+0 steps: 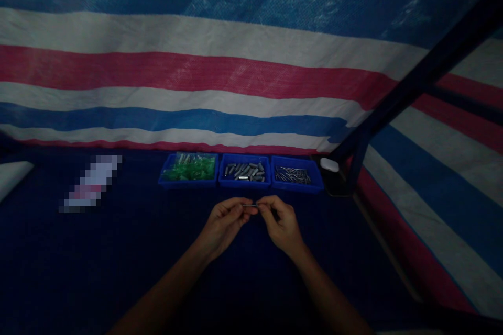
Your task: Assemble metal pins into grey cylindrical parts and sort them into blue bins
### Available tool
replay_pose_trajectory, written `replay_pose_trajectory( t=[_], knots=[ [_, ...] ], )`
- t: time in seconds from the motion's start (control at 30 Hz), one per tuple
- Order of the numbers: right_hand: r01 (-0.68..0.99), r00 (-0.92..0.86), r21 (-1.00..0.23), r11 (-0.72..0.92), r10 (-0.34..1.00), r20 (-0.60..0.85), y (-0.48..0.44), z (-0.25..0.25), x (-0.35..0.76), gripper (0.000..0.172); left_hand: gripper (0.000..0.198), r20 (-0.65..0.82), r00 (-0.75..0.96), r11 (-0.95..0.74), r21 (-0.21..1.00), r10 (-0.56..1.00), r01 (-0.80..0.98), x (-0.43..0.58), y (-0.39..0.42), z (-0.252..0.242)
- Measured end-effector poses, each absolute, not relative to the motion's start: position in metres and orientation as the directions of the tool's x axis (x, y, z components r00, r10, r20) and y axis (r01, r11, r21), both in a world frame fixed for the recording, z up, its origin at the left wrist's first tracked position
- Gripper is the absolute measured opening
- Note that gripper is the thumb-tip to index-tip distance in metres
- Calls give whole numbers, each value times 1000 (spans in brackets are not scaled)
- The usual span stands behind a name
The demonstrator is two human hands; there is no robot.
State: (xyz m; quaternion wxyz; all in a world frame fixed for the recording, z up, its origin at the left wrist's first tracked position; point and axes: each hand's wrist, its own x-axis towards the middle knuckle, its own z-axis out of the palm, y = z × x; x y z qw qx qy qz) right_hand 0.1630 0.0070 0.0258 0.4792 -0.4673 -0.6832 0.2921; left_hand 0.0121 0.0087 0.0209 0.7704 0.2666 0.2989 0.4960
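Both my hands meet in front of the blue bins, pinching a thin metal pin (249, 205) that lies level between them. My left hand (228, 220) grips its left end with thumb and forefinger. At the other end, my right hand (280, 219) closes its fingertips on the pin; the exact tip is hidden there. Just beyond are three blue bins: a left bin (188, 185) with green pieces in clear plastic, a middle bin (244, 185) with short metal cylinders, and a right bin (298, 187) with many thin metal pins or screws.
A dark blue tabletop (118, 261) spreads around my arms. A small white case (329, 165) rests on a dark flat object (338, 186) at the right. A blurred-out packet (92, 183) and a white sheet (13, 175) lie left. Striped tarpaulin (196, 73) and a dark frame bar (396, 97) border the table.
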Motion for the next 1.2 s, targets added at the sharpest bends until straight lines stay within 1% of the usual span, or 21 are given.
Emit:
replay_pose_trajectory(
  t=[0.27,0.4,0.5,0.6,0.7,0.77,0.87,1.0,1.07,1.13,1.2],
  knots=[
    [412,-177,-792,451,892,416,5,20,161,12,26,-214,211,298,771,954,-563,13,11,21],
    [432,-170,-787,441,896,409,5,19,160,13,28,-215,196,289,778,957,-557,14,11,22],
    [440,-169,-772,459,886,431,5,21,159,13,29,-207,165,263,815,964,-516,14,12,21],
    [466,-178,-719,516,851,495,4,22,157,12,26,-185,81,202,870,979,-450,13,13,20],
    [507,-202,-643,574,804,558,3,21,154,12,35,-145,19,141,911,989,-387,12,12,18],
    [528,-204,-614,587,789,579,2,20,153,12,35,-115,-2,107,928,993,-358,12,11,16],
    [539,-174,-622,568,797,578,2,16,150,12,34,-99,-29,82,931,995,-355,14,10,13],
    [524,-127,-681,511,838,530,0,15,144,14,33,-111,-68,77,921,991,-381,16,10,13],
    [529,-95,-707,470,860,501,1,16,144,17,33,-130,-56,99,920,990,-378,18,11,14],
    [559,-41,-710,429,869,493,5,20,151,22,31,-151,21,149,934,988,-326,20,10,12],
    [615,83,-699,364,852,516,16,24,167,26,25,-154,144,176,973,978,-152,23,8,10]
  ],
)
